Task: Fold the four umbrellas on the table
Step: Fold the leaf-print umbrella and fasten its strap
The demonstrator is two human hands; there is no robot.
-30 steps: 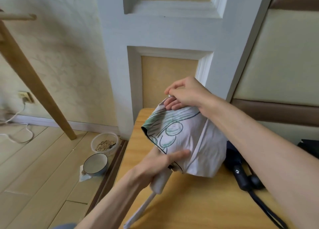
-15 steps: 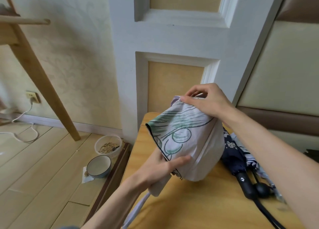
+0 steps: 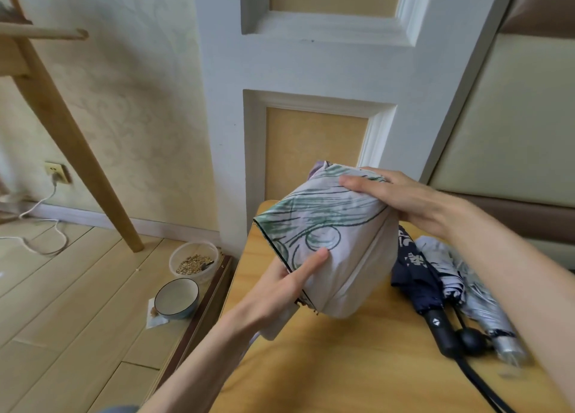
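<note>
Count: three umbrellas in view, one held and two lying; two hands; two vessels on the floor.
Floor, left: a clear tub [image 3: 193,258] of seed and a bowl [image 3: 176,299] nearer the camera, close together, both beside the left edge of the table [image 3: 326,375].
Left hand [image 3: 280,291]: comes up from below and grips the pale lower end of the white umbrella [image 3: 336,235]. One finger lies straight on the cloth and the rest curl underneath.
White umbrella: held above the table's left part, between the two hands, tilted, its green-patterned canopy bunched loosely and not yet rolled.
Right hand [image 3: 401,199]: reaches in from the right and clasps the canopy's upper end, thumb flat on the near side, fingers over the far side and mostly hidden.
Table, right: a navy umbrella [image 3: 415,277] and a grey umbrella [image 3: 466,297] lie touching, collapsed, handles toward the camera, under the right forearm.
</note>
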